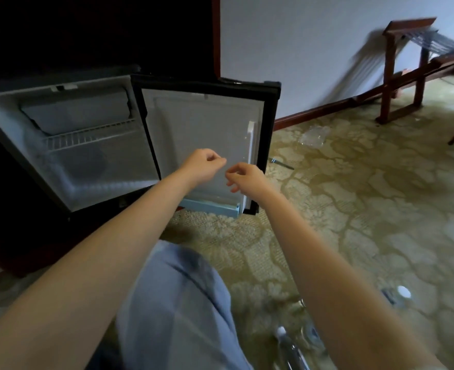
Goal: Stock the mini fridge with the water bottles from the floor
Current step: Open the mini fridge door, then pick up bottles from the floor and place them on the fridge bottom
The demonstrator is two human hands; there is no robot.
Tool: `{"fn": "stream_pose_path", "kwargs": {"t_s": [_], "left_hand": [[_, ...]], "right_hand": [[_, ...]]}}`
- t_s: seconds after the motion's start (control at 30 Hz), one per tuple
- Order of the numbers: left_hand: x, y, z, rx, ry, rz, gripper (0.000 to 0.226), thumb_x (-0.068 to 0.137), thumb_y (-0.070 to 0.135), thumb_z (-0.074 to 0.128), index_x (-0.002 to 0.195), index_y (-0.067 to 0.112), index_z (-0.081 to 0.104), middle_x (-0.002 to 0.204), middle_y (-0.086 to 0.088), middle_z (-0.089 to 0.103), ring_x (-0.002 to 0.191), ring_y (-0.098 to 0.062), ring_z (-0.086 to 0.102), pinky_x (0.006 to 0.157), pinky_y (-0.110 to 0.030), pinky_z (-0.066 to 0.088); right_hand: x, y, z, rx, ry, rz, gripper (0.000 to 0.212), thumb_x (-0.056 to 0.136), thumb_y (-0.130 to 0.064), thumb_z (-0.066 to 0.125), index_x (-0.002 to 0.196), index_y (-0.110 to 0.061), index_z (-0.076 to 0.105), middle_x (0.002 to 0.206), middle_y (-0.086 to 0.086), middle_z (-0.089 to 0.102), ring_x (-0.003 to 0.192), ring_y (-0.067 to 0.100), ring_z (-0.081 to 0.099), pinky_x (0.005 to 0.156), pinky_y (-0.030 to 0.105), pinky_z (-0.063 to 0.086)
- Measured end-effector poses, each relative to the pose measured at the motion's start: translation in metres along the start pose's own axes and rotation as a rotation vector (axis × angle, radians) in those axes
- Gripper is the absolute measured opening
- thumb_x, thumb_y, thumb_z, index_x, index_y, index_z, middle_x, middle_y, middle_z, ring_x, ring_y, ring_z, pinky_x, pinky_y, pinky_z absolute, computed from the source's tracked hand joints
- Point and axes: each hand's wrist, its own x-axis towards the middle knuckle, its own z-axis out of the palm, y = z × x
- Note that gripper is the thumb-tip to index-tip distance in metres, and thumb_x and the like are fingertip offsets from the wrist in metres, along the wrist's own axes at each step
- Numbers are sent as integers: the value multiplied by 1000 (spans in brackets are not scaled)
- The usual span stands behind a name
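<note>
The mini fridge [68, 161] stood at the left, set into a dark cabinet, with its interior facing the camera. A freezer compartment [76, 113] sat along its top edge and a white wire shelf [86, 138] ran just below it. The fridge door [201, 121] hung swung out to the right of the cavity, its pale inner face showing. A light blue rack [209, 206] lay along the door's bottom edge.

Both bare arms reached forward to the lower half of that inner face. The left hand [203, 166] had its fingers curled in, thumb against the forefinger, and nothing showed in its grip. The right hand [247, 178] was just beside it, near the door's right edge. Its fingers were loosely bent and spread, and it held nothing. Whether either hand touched the door could not be told.

A knee in light blue trousers [172, 303] rose between the forearms. The water bottles lay on the patterned carpet [367, 209] at its near edge, blurred. One clear bottle [287, 345] lay left of the right forearm, and the white cap of another [403, 291] showed to its right.

Crumpled clear plastic [314, 136] lay near the carpet's far edge by the baseboard. A wooden luggage rack [413, 70] stood against the wall at the carpet's far right corner.
</note>
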Motion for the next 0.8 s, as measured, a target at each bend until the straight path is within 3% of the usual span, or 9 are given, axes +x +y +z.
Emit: {"fn": "stream_pose_path", "kwargs": {"t_s": [0.13, 0.23, 0.3, 0.37, 0.47, 0.6, 0.8], "left_hand": [[-4, -2, 54, 10, -157, -17, 14, 93, 21, 53, 93, 10, 61, 90, -7, 58, 85, -18, 53, 71, -28, 41], [-8, -13, 103, 27, -270, -50, 14, 92, 22, 54, 88, 10, 60, 79, -4, 56, 74, -17, 51, 60, -27, 38], [-13, -24, 136, 54, -350, -72, 16, 92, 25, 55, 85, 11, 60, 74, -1, 55, 76, -19, 51, 64, -28, 39], [-21, -36, 168, 78, -424, -106, 16, 91, 26, 56, 86, 12, 62, 83, -5, 59, 83, -22, 55, 71, -30, 41], [-38, -58, 212, 141, -530, -146, 18, 89, 27, 57, 93, 11, 65, 97, -10, 65, 95, -27, 60, 80, -34, 47], [-63, -85, 254, 242, -673, -186, 27, 89, 27, 58, 106, 8, 65, 109, -13, 65, 105, -29, 59, 89, -35, 47], [-78, -110, 276, 279, -709, -271, 23, 90, 26, 55, 105, 10, 63, 112, -10, 64, 103, -26, 58, 82, -27, 43]], "right_hand": [[-12, 58, -2, 30, 38, 123, 7, 93, -17, 53, 92, -14, 60, 84, 5, 65, 77, 20, 62, 80, 39, 55], [-30, 109, -8, 26, 64, 236, 9, 93, -16, 52, 91, -15, 62, 77, 0, 62, 76, 20, 61, 72, 35, 53], [-42, 144, -11, 31, 91, 313, 12, 91, -14, 55, 82, -18, 61, 73, 0, 61, 74, 21, 61, 75, 39, 54], [-56, 177, -12, 20, 107, 401, 15, 89, -16, 57, 76, -22, 59, 74, 2, 63, 73, 22, 60, 76, 41, 54], [-81, 226, -6, -12, 120, 520, 7, 87, -16, 56, 84, -20, 61, 86, 7, 67, 78, 25, 63, 78, 37, 53], [-108, 275, 15, -75, 66, 667, 22, 88, -15, 53, 106, -13, 66, 108, 12, 67, 102, 28, 63, 81, 30, 46], [-136, 329, 60, -158, -87, 802, 39, 92, -23, 52, 128, -8, 49, 123, 13, 60, 117, 29, 55, 85, 24, 40]]}}
